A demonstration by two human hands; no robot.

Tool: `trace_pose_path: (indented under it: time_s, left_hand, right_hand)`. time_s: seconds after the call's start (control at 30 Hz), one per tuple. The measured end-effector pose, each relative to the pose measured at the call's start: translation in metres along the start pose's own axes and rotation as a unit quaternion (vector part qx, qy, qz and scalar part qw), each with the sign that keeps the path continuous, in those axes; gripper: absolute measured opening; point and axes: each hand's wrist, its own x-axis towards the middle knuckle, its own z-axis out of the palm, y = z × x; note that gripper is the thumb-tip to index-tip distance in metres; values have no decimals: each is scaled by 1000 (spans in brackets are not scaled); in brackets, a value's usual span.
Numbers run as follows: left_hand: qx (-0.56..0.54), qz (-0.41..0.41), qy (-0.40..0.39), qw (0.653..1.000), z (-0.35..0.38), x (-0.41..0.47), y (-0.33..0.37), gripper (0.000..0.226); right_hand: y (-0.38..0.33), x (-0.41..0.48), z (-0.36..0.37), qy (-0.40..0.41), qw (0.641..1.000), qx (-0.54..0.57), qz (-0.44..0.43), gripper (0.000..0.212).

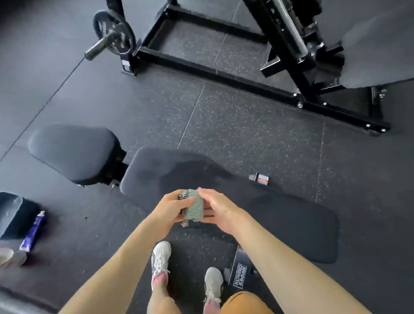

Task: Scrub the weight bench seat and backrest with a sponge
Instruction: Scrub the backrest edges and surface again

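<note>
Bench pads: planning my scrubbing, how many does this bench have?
2. The seat sits at upper left; the long backrest runs from it toward lower right. The bench shows nearly whole, so none seems hidden.

1. The floor is dark speckled rubber tiling with thin seams.
2. The weight bench stands on it at the centre, with its seat at centre left and its backrest running to the lower right.
3. At the left edge lies a black tray, with a blue tube just beside it.
4. A black machine frame crosses the upper right, and a weight plate sits at its upper-centre end.
5. Two shoes stand at the bottom centre.
</note>
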Motion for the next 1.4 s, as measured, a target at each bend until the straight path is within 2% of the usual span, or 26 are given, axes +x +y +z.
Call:
trace_pose_path:
  time_s: [0.1,0.27,0.33,0.43,0.57,0.67,0.73,0.77,0.8,0.83,0.93,1.03,1.1,1.27,1.4]
  left_hand:
    - [-81,0,27,996,-2,-17,-35,17]
    - [-47,0,154,987,-34,-18,-95,8]
    - [-124,-22,155,980,-47,-15,-117,6]
    - [-212,-39,144,966,-68,-8,-148,8]
    - [-279,-34,171,944,-100,5,-177,28]
    - [-278,-45,148,948,-131,24,-194,47]
    - [-246,-47,149,957,-152,42,-206,49]
    - [-215,-52,157,963,-161,51,-212,44]
    - [-175,-53,168,969,-168,61,-218,36]
    - [-132,-50,186,972,-174,72,-226,29]
    - [2,-33,267,963,-188,110,-249,17]
    - [63,4,306,950,-198,154,-262,13]
    - [75,31,344,936,-203,186,-262,13]
    - [-98,99,455,880,-201,253,-250,12]
    - [-152,136,505,838,-142,259,-262,25]
  right_hand:
    - [20,5,17,-32,998,-50,36,34]
    - [51,28,44,-47,992,-111,40,21]
    - [61,41,58,-62,988,-132,43,18]
    - [74,67,84,-96,977,-183,52,24]
    - [94,106,118,-81,964,-244,69,39]
    - [104,140,140,-38,972,-221,63,55]
    - [104,164,151,-17,969,-241,42,66]
    - [103,177,156,-8,963,-269,28,65]
    - [102,188,159,8,945,-328,2,61]
    - [100,201,160,27,912,-409,-33,56]
    - [93,241,156,54,783,-604,-139,45]
    - [88,285,149,65,675,-709,-195,51]
    - [86,311,147,65,622,-744,-235,57]
    - [94,347,149,48,582,-739,-335,62]
    - [104,354,145,23,553,-757,-347,72]
